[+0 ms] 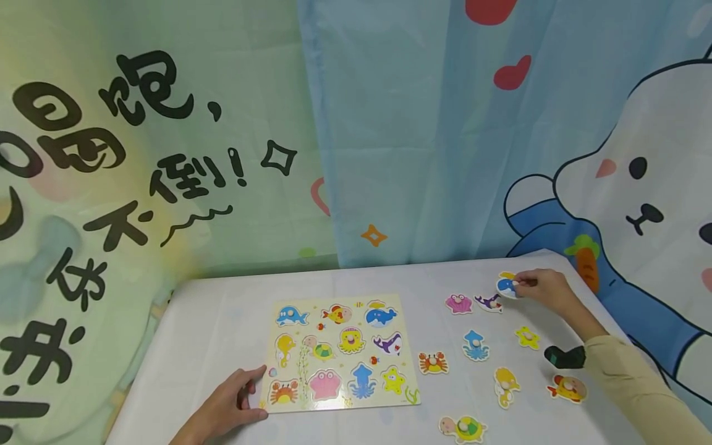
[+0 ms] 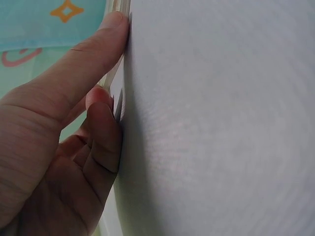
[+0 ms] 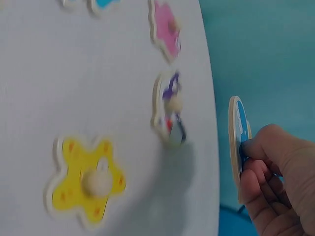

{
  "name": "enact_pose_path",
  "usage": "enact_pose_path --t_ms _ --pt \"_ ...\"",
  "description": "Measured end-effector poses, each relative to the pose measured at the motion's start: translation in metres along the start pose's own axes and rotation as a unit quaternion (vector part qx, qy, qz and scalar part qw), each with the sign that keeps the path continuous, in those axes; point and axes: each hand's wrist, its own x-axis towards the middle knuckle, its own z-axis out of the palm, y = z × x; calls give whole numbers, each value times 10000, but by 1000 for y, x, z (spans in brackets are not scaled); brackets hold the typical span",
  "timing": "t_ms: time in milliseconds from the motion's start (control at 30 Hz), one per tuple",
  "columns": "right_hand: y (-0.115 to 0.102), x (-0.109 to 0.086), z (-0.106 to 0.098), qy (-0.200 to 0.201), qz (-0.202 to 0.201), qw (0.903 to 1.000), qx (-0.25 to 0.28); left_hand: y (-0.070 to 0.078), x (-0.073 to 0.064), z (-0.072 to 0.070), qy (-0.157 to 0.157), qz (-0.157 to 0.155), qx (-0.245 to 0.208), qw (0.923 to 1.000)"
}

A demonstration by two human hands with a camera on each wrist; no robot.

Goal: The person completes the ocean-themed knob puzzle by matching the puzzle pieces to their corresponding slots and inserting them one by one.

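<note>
At the back right, my right hand (image 1: 542,289) pinches a blue whale puzzle piece (image 1: 506,285) with a yellow top between thumb and fingers. In the right wrist view the whale piece (image 3: 238,135) is seen nearly edge-on. My left hand (image 1: 230,395) touches the near left corner of a pale yellow puzzle board (image 1: 328,306), thumb and index finger apart along its edge. In the left wrist view the thumb of the left hand (image 2: 64,132) lies straight against the board's edge (image 2: 116,6). The board shows several printed sea animals, including a matching blue whale (image 1: 381,316).
Right of the board lie loose knobbed pieces: pink shell (image 1: 458,303), purple whale (image 1: 489,303), blue squid (image 1: 475,346), yellow star (image 1: 527,337), crab (image 1: 433,363), seahorse (image 1: 506,386), fish (image 1: 568,389) and turtle (image 1: 464,429). A dark object (image 1: 564,357) sits beside the right sleeve. Printed curtains (image 1: 389,154) hang behind the table.
</note>
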Motion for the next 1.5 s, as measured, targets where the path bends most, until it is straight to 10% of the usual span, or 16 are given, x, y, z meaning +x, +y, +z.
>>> enact_pose_path --t_ms 633,1500 --pt "-110 1 27 -395 -806 9952 391 1 -1 -2 33 -18 -55 10000" --pt "-222 4 131 -931 -1103 9872 683 3 -3 -1 42 317 31 9995"
